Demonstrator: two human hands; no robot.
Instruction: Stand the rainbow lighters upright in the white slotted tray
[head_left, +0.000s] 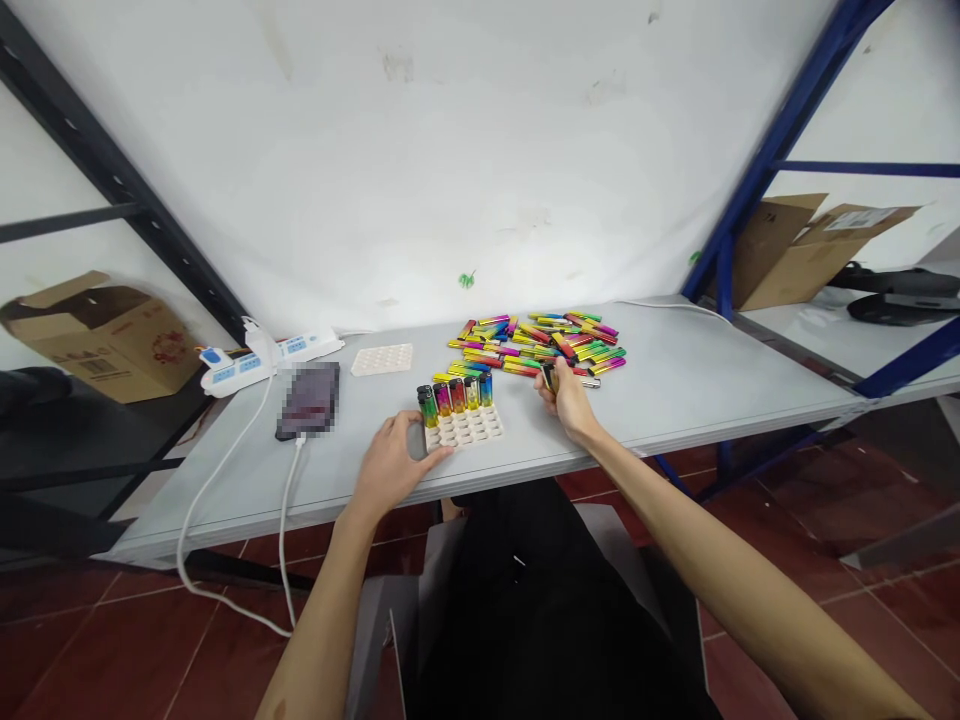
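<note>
In the head view, the left hand (394,462) is closed round the near left corner of a white pegged tray (469,428), thumb along its front edge and fingers at its side, pinning it to the grey table (675,385). A row of standing lighters (455,395) fills the tray's far edge, just beyond that hand's fingertips, and the holes nearer the hand are bare. The right hand (570,400), well apart from the left, is pinched on one dark-capped lighter (550,376) at the near rim of the loose pile of coloured lighters (540,342), which spreads just beyond its knuckles. To seat this piece cleanly, I judge the pinch should sit high on the body, so the base is free to find a hole. It should also travel upright and low, coming in from the right so the knuckles miss the standing row. The left hand's hold matters: if the tray slides, the upright ones may topple. A spare tray (382,359), a phone (309,400) and a power strip (262,362) lie beyond and left of the left hand, clear of the work.
</note>
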